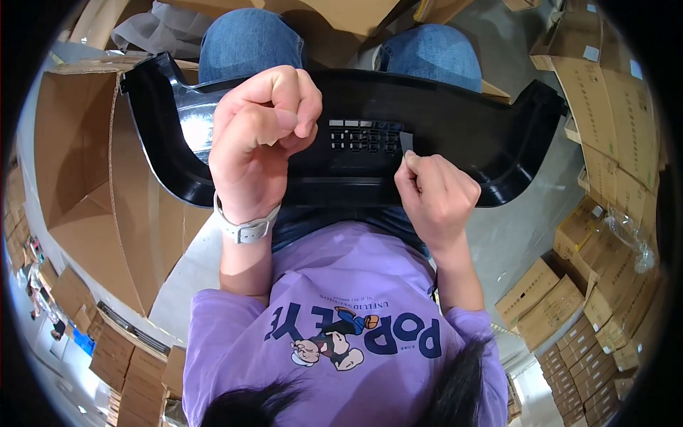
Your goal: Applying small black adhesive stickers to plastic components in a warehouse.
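Observation:
A long glossy black plastic panel [455, 135] with upturned curved ends lies across my lap. Near its middle is a grid of small rectangular slots [365, 136]. My right hand [439, 196] pinches a small grey strip [406, 141] between thumb and fingertips, at the right end of the grid. Above the panel's left part my left hand [260, 139] is raised, with a white watch strap [246, 229] on its wrist. Its thumb and fingers are pressed together; a tiny pale edge shows below the thumb, too small to name.
An open cardboard box [92, 164] stands close on my left. Grey plastic wrapping [160, 30] and more cardboard [341, 16] lie beyond my knees. Stacked cartons [605, 121] line the right side, with clear film [631, 238] on some. Grey floor [523, 235] shows between.

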`<state>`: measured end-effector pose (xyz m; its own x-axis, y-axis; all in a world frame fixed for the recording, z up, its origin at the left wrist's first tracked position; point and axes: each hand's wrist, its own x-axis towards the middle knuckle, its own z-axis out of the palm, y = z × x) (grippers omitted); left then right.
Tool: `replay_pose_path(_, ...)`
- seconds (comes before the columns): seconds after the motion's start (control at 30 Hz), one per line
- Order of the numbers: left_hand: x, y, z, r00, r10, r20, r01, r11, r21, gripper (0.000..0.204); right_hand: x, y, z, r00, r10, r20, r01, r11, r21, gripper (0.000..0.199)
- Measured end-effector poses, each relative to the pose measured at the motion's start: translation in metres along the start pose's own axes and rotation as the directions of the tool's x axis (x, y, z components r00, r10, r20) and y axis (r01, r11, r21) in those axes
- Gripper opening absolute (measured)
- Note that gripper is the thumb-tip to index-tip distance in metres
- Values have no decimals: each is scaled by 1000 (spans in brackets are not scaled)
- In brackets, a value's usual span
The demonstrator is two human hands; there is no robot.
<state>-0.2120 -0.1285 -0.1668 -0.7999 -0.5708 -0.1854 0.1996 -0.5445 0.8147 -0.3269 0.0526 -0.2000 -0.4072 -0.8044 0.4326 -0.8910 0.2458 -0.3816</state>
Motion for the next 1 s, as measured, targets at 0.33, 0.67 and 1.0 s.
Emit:
replay_pose_path(0.33,0,-3,0,1000,7,-1,-7,1000,-5,13,-1,1,-1,999,-35,-27,35,999,21,20)
replay_pose_path(0.67,0,-5,0,1000,-10,-2,10,1000,9,13,0,0,1,998,48,47,-51,997,66,17)
replay_pose_path(1.0,0,-5,1,1000,-19,17,18,1000,24,14,7,-5,-20,961,90,262,-82,996,-38,12)
